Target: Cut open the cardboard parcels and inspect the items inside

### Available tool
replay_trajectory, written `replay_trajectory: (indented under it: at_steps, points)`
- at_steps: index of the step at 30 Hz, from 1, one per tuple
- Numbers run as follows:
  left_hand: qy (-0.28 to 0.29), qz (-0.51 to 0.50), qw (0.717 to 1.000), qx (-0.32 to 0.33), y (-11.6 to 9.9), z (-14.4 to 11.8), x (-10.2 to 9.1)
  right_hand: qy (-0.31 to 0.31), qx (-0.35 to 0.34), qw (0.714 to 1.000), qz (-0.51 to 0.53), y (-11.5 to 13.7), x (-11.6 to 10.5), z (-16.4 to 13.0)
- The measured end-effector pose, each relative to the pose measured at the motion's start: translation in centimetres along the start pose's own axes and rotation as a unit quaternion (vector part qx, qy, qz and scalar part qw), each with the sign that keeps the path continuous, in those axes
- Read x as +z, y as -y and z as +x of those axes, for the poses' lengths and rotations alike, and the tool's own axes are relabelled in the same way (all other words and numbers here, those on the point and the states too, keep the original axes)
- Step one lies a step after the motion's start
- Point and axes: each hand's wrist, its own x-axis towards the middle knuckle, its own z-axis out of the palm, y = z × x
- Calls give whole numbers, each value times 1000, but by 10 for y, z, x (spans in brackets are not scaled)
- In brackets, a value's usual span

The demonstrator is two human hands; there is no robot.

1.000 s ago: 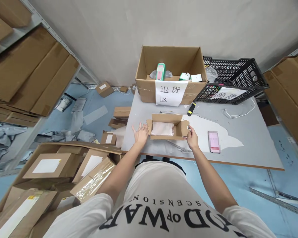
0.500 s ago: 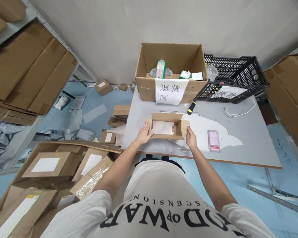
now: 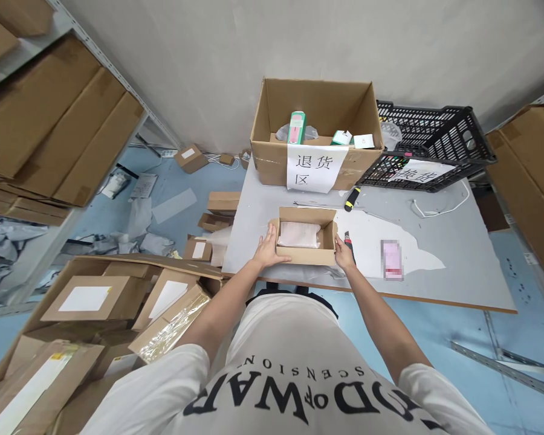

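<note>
A small open cardboard box [image 3: 306, 256] sits near the front edge of the table, with a pale pink wrapped packet [image 3: 299, 234] lying inside. My left hand [image 3: 267, 249] presses against the box's left end, its thumb along the front wall and its fingers up the side. At the opposite end, my right hand [image 3: 343, 252] grips the right side and front corner; some of its fingers are hidden. A red and black utility knife [image 3: 349, 243] lies on the table just right of that hand, partly covered by it.
Behind stand a large carton [image 3: 272, 163] with green and white boxes inside and a black plastic crate [image 3: 453, 136]. A black and yellow cutter [image 3: 352, 199] and a pink, blurred item [image 3: 392, 260] lie on the table. A bin of parcels [image 3: 199, 266] stands at left.
The end flaps, spread outward before, now stand up against the box's ends. Both hands have closed in on the box, and its front wall shows more. The red and black knife has come into view.
</note>
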Motion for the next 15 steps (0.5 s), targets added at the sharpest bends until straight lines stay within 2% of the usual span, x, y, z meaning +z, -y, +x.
replay_trajectory:
  at_steps: [2, 4, 6, 8, 10, 11, 13, 15]
  points:
    - [-7, 18, 1000, -14, -2, -2, -1, -31, 41, 999, 18, 3, -15, -3]
    - [-12, 32, 999, -29, -5, -3, -2, -95, 52, 994, 21, 13, -35, -7]
    - [-14, 43, 998, -41, -8, -3, -3, -171, 31, 984, 22, 34, -55, -10]
    - [-15, 48, 997, -51, -13, -3, -4, -178, -29, 983, 27, 61, -65, -12]
    - [-15, 50, 997, -64, -18, -2, -5, -74, -76, 994, 24, 90, -63, -7]
    - [-15, 50, 996, -71, -21, -2, -5, -15, -74, 997, 20, 102, -57, -2]
    - [-14, 50, 995, -86, -26, -2, -6, 84, -15, 996, 9, 120, -37, 13]
    - [-12, 50, 994, -95, -30, -2, -7, 155, 103, 982, 0, 129, -15, 32]
